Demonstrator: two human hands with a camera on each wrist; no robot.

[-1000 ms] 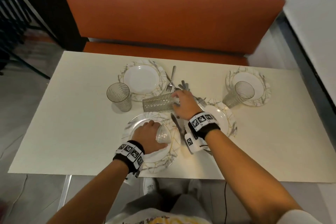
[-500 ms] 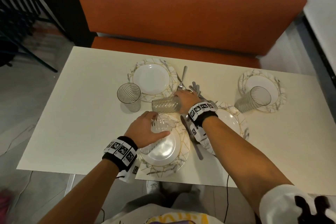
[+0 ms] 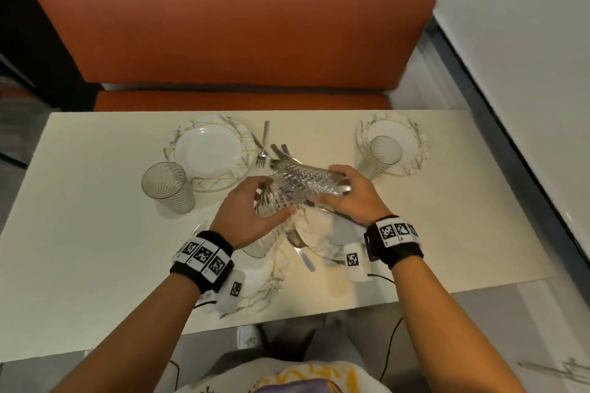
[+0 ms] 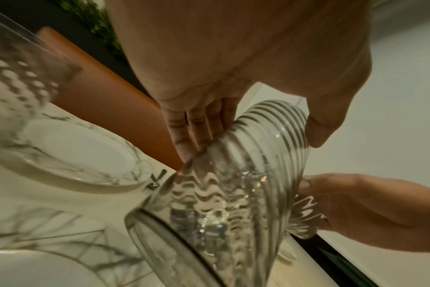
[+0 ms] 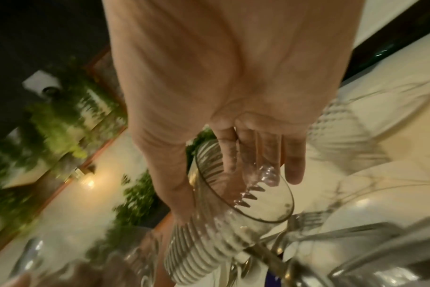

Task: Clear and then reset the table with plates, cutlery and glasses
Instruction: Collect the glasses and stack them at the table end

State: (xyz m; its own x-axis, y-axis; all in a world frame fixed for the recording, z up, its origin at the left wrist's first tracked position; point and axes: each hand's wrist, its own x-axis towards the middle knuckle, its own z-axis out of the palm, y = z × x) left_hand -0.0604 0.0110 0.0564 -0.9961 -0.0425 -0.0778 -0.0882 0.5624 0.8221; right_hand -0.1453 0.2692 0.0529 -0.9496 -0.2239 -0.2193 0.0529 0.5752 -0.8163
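- The table (image 3: 95, 201) carries four marbled plates: the far-left plate (image 3: 207, 150) is bare, the far-right plate (image 3: 418, 150) has a ribbed glass (image 3: 380, 153) lying on it
- A second ribbed glass (image 3: 169, 188) stands upright beside the far-left plate
- Loose cutlery (image 3: 263, 147) sits bunched mid-table, likely gathered for clearing
- Above the near plates, the left hand (image 3: 245, 217) wraps one tilted glass (image 3: 274, 204) and the right hand (image 3: 351, 198) wraps another (image 3: 309, 182), mouth toward base, apparently to nest them; both look empty
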